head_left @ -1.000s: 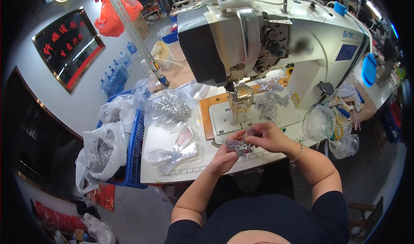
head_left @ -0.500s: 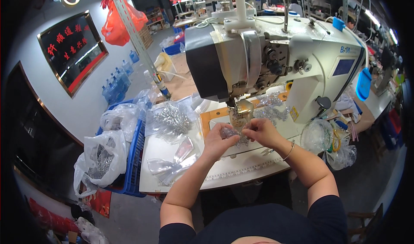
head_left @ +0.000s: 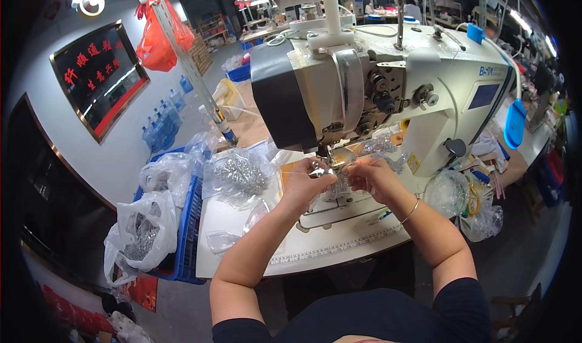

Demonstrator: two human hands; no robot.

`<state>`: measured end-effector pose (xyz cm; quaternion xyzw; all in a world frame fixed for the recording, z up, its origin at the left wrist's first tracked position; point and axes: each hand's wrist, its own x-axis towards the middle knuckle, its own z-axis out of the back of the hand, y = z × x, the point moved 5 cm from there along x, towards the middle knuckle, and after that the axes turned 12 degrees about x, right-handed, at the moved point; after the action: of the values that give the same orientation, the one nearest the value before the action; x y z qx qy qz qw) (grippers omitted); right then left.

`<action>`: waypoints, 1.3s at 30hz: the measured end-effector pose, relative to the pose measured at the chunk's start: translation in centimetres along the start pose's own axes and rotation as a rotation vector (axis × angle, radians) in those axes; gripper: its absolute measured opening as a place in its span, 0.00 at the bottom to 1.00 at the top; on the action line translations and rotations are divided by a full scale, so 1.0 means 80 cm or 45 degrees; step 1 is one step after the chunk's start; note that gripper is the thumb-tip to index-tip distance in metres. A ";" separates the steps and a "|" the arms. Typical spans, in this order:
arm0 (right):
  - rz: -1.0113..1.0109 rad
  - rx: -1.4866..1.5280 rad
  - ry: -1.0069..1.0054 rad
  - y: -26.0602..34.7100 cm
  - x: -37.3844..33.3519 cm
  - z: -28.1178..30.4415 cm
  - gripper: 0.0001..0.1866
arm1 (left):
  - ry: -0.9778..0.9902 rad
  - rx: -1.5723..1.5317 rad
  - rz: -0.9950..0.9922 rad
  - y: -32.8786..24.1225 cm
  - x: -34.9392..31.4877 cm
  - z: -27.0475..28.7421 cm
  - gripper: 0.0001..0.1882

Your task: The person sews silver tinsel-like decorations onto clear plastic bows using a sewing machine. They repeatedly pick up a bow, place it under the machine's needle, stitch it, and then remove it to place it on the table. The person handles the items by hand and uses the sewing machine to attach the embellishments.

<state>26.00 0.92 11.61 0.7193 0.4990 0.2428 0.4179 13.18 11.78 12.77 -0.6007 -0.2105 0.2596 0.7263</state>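
An industrial sewing machine (head_left: pixel 418 70) stands over its white table, its needle area just beyond my hands. My left hand (head_left: pixel 305 184), closed in a pinch, grips a small shiny silvery piece (head_left: pixel 319 172) left of the needle. My right hand (head_left: pixel 374 177) is pinched too, just right of the needle; what sits between its fingertips is too small to make out. A thin pale thread runs across my left hand. More glittery silver pieces (head_left: pixel 337 191) lie below and between the hands, and another heap (head_left: pixel 381 146) rests behind my right hand.
A clear bag of silver pieces (head_left: pixel 239 174) lies left on the table. Left of it stands a blue crate (head_left: pixel 191 234) with plastic bags. A ruler strip (head_left: pixel 339 244) runs along the front edge. Clear bags and tape rolls (head_left: pixel 473 197) hang at the right.
My hands have drawn slightly apart and risen a little. The silvery piece at my left fingers has tilted up into view. The whole view has shifted slightly.
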 end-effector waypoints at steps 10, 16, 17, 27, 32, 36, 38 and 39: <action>0.434 -0.455 -0.209 0.013 0.003 -0.004 0.06 | -0.106 -0.121 0.033 0.002 0.008 -0.002 0.17; 0.519 -0.405 -0.270 0.011 0.003 -0.005 0.06 | -0.009 -0.205 0.086 0.011 0.018 -0.001 0.18; 0.502 -0.341 -0.261 0.010 0.005 -0.002 0.05 | 0.026 -0.237 0.123 0.010 0.019 -0.002 0.18; 0.301 -0.277 -0.378 0.011 0.021 0.007 0.06 | 0.244 -0.315 0.254 -0.006 0.029 0.004 0.17; 0.452 -0.565 -0.353 0.024 0.032 -0.007 0.11 | 0.288 -0.327 0.106 -0.013 0.033 0.009 0.17; 0.564 -0.900 -0.455 0.032 0.038 -0.011 0.11 | 0.195 -0.200 0.135 0.001 0.042 0.021 0.19; 0.644 -0.909 -0.442 0.038 0.039 -0.014 0.11 | 0.173 -0.186 0.155 0.007 0.049 0.028 0.19; 0.586 -0.895 -0.425 0.036 0.043 -0.012 0.10 | 0.188 -0.215 0.148 0.006 0.048 0.028 0.19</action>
<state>28.08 3.98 14.33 0.6552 0.1393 0.3649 0.6466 14.73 15.96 12.70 -0.6884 -0.1424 0.2377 0.6703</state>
